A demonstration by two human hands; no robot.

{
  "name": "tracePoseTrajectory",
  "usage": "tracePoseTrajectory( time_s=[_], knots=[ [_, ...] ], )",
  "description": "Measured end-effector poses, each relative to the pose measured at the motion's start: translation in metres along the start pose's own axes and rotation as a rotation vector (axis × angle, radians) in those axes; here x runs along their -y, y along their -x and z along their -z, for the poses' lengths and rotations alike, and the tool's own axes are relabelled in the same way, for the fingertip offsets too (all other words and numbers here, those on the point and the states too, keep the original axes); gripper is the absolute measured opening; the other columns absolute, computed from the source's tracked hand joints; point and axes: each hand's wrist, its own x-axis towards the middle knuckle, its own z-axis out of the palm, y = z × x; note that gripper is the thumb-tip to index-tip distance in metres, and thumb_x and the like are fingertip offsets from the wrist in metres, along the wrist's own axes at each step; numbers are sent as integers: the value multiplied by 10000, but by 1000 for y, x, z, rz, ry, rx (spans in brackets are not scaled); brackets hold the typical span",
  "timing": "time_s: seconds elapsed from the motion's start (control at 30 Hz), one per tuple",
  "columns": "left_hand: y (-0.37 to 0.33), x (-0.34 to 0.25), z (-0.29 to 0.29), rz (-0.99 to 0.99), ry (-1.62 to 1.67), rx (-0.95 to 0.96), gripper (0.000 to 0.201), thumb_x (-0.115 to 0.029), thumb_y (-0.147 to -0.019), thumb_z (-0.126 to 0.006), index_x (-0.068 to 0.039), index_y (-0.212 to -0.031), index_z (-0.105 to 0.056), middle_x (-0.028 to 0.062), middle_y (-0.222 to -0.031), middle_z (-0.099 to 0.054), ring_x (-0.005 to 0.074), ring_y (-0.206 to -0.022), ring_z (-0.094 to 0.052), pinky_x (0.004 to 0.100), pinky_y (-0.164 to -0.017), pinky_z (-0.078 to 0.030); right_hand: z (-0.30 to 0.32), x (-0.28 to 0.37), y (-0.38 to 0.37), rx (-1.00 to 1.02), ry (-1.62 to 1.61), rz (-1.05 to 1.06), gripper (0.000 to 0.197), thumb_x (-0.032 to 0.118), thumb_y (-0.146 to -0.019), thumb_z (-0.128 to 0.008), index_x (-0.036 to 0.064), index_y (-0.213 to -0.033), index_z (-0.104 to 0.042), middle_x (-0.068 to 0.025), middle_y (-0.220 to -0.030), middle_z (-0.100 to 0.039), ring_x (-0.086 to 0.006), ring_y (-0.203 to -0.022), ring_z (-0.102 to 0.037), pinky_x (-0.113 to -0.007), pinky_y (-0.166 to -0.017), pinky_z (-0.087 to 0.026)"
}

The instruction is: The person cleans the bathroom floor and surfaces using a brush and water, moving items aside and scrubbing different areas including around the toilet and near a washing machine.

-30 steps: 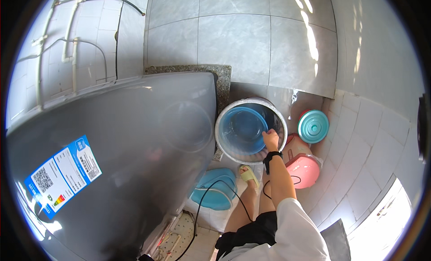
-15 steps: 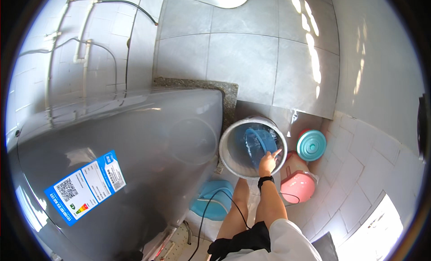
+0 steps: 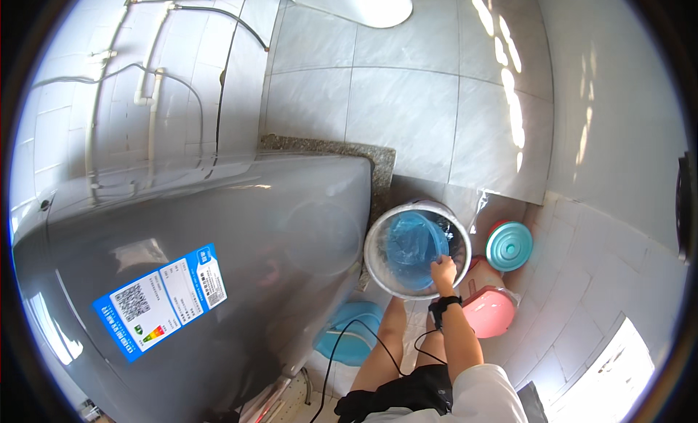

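A large silvery bucket (image 3: 372, 264) stands on the floor in front of my legs, with water inside. In it lies a blue plastic basin (image 3: 413, 248), its opening facing mostly up and what looks like water in it. My right hand (image 3: 443, 273), with a black band (image 3: 445, 303) at the wrist, grips the basin's rim on its right side. Part of the basin's lower wall is hidden within the bucket. My left hand is out of view.
To the left stands a big grey glossy appliance (image 3: 291, 219) with a label. Right of the bucket are a pink container (image 3: 488, 312) and a turquoise lid (image 3: 509, 246). A light-blue tub (image 3: 349, 334) sits by my leg, with a black cable (image 3: 333, 350) across it.
The blue basin has turned from a tilted position to face more upward and shifted left in the bucket. My right hand's fingers, partly extended before, have closed on its rim.
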Motion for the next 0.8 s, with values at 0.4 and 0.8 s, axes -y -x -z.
tracePoseTrajectory(
  time_s=[0.4, 0.8],
  knots=[
    [2, 13, -2, 19, 83, 17, 716, -578, -754, -295, -47, -1235, -293, 314, -1236, -203, 456, -1104, -260, 554, -846, -212, 220, -75, -47, 24, -527, -135, 118, -20, -643, -482, -42, -758, -494, -72, -613, -484, -169, -467, -514, -304, -394, -487],
    [8, 23, -14, -20, 144, -21, 696, -551, -750, -340, -54, -1236, -295, 324, -1236, -185, 460, -1120, -216, 569, -870, -148, 227, 215, -221, -314, 184, -35, 266, 159, -654, -531, 1, -868, -549, -211, -918, -544, -347, -891, -517, -381, -752, -431]
  ],
)
